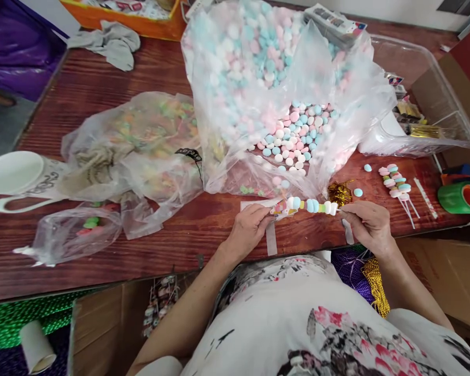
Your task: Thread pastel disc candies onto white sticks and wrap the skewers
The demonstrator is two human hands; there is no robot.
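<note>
My left hand (247,227) and my right hand (367,223) hold a stick threaded with pastel candies (309,206) level above the table's front edge. The left hand pinches the end with a small colourful topper, the right pinches the other end beside a gold twist tie bundle (340,192). Just behind, a big clear plastic bag (235,89) lies open with a heap of pink, blue and white candies (293,137). Finished candy sticks (395,184) lie to the right on the wooden table (102,89).
Crumpled plastic bags (137,146) with coloured sweets lie at left, beside a white mug (13,175). A clear plastic bin (423,104) stands at back right, a green tape roll (462,197) at right. A grey cloth (109,43) and an orange box (141,23) sit at the back.
</note>
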